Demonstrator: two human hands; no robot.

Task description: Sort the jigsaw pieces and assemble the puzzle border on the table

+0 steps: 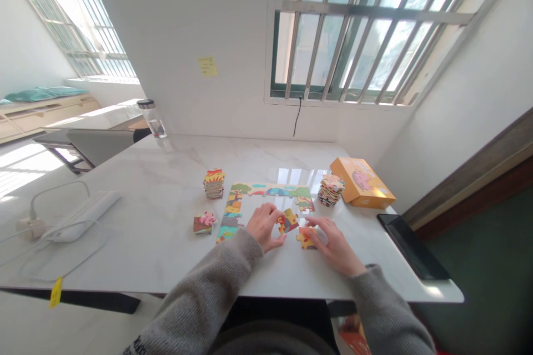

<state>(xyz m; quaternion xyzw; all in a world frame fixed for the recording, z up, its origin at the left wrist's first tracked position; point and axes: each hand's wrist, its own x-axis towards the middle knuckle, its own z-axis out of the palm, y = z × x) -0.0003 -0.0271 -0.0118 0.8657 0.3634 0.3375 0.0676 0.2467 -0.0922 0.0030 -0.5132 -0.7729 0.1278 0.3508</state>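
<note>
My left hand (265, 226) is curled, with its fingertips at the left edge of a jigsaw puzzle piece (288, 221) that sits turned at an angle. A second, yellow puzzle piece (306, 239) is under the thumb and fingers of my right hand (332, 239), which partly cover it. Left of and behind both hands lies the partly joined puzzle border (233, 208), showing trees and animals. A small stack of puzzle pieces (203, 224) with a pink figure on top is left of the border.
Two taller stacks of pieces, the left stack (214, 184) and the right stack (331, 191), flank the puzzle. An orange box (363, 182) and a black tablet-like slab (412, 247) are at right. A bottle (152, 119) and a cabled power strip (83, 216) are at left.
</note>
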